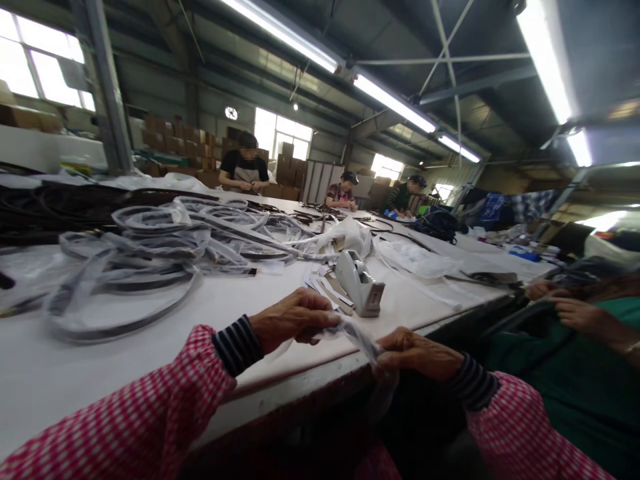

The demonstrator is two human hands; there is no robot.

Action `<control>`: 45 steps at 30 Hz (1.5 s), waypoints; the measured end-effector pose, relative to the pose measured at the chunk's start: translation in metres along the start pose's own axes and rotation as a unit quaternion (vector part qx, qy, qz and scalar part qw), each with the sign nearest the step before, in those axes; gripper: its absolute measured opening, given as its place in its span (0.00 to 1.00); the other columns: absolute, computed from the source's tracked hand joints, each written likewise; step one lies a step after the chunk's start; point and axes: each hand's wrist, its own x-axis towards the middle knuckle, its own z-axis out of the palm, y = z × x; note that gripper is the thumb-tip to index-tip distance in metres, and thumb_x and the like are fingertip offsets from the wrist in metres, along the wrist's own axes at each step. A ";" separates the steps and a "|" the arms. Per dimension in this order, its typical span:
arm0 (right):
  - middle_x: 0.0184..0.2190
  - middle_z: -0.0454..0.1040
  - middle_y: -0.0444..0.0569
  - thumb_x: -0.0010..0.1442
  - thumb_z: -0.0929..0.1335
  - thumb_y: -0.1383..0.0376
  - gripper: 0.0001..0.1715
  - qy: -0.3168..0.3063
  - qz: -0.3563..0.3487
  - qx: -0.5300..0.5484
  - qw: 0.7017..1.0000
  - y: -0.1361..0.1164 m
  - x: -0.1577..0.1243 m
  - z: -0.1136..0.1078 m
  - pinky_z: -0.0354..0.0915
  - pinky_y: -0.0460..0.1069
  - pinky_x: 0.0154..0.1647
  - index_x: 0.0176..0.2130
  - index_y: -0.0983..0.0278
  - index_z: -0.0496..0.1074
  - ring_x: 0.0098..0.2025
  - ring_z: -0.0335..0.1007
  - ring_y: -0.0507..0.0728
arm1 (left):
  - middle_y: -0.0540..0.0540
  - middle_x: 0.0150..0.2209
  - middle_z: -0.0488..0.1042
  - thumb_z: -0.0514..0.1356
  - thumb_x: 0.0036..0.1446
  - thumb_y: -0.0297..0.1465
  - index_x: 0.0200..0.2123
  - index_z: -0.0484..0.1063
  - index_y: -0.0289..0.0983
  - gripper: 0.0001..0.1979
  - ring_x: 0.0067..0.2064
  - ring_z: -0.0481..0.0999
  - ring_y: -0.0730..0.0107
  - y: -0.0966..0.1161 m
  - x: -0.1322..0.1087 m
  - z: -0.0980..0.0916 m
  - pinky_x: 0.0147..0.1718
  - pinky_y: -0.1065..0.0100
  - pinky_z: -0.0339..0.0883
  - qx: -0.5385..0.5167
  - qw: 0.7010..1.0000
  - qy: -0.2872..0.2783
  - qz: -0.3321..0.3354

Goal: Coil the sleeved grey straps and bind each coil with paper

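Note:
A strip in clear plastic wrap (361, 339) stretches between my two hands over the table's front edge. My left hand (297, 320) pinches its left end, with the fingers closed. Its right part is gripped by my right hand (414, 353), and loose plastic hangs below that hand. Just behind them stands a grey tape dispenser (361, 287) on the white table (220, 300). Paper slips (327, 288) lie beside the dispenser on its left. Coiled grey strips in plastic (150, 267) are piled on the table to the left.
Crumpled plastic bags (415, 257) lie behind the dispenser. Dark strips (90, 207) are heaped at the far left. On the right, close by, a person in green (585, 373) holds a dark item. Several people work across the table, with cardboard boxes (185, 143) behind.

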 end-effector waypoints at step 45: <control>0.32 0.75 0.51 0.70 0.63 0.71 0.11 0.406 -0.415 -0.465 0.668 -0.007 0.057 0.001 0.68 0.48 0.36 0.48 0.66 0.72 0.33 0.74 0.55 | 0.49 0.18 0.72 0.64 0.60 0.44 0.34 0.76 0.31 0.19 0.16 0.61 0.80 -0.038 0.031 0.000 0.16 0.77 0.51 -0.131 0.990 -0.049 0.010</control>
